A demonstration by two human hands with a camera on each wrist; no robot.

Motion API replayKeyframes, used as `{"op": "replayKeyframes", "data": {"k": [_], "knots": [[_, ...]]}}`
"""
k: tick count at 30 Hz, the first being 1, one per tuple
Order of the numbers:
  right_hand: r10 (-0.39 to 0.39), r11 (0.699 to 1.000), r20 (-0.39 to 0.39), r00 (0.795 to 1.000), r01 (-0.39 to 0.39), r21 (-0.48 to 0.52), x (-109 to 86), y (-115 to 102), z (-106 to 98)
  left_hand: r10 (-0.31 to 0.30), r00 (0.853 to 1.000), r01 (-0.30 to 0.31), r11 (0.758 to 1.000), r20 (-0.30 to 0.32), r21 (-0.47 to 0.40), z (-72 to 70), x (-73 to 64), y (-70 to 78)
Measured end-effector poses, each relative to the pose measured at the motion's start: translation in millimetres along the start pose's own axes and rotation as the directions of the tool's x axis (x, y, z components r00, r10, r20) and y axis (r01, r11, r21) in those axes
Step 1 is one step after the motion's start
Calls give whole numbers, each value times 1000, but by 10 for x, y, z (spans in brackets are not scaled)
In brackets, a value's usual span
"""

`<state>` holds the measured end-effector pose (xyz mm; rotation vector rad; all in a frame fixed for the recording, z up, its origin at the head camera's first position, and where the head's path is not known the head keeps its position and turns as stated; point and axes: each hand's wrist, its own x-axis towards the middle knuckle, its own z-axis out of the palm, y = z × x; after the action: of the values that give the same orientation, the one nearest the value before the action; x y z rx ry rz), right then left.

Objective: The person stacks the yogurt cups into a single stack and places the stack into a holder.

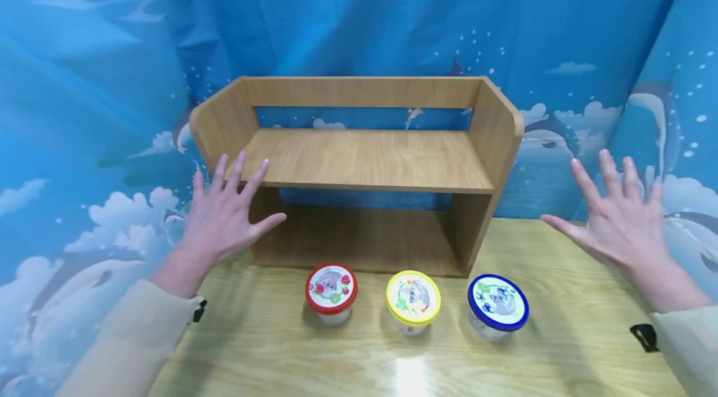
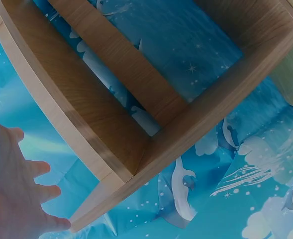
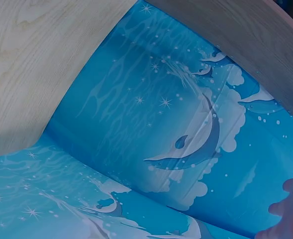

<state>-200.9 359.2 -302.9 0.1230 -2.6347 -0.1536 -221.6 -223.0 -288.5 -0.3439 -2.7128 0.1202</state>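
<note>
Blue dolphin-print curtain point(image 1: 359, 10) hung in folds, wood-grain table point(image 1: 269, 353) stood before it, bright glare point(image 1: 411, 377) marked its near side

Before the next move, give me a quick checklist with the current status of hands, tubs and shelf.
1. Left hand free of any tub: ok, holds nothing.
2. Right hand free: ok, holds nothing.
3. Red-lidded tub, yellow-lidded tub and blue-lidded tub upright, lids on: ok.
4. Tubs apart from one another: ok, gaps show.
5. A hand at a tub: not ok, both are away.
6. Left hand clear of the shelf: cannot tell, they overlap in the head view.
</note>
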Motion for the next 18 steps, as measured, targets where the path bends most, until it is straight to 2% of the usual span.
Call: {"op": "replayKeyframes", "data": {"k": [10, 18], "knots": [[-4, 1000, 11, 1000, 4, 4, -46, -16, -33, 2, 1000, -2, 1000, -8, 0, -17, -43, 15], [-9, 1000, -1, 1000, 9, 14, -157, -61, -31, -13, 1000, 12, 1000, -8, -21, 12, -176, 5]]}}
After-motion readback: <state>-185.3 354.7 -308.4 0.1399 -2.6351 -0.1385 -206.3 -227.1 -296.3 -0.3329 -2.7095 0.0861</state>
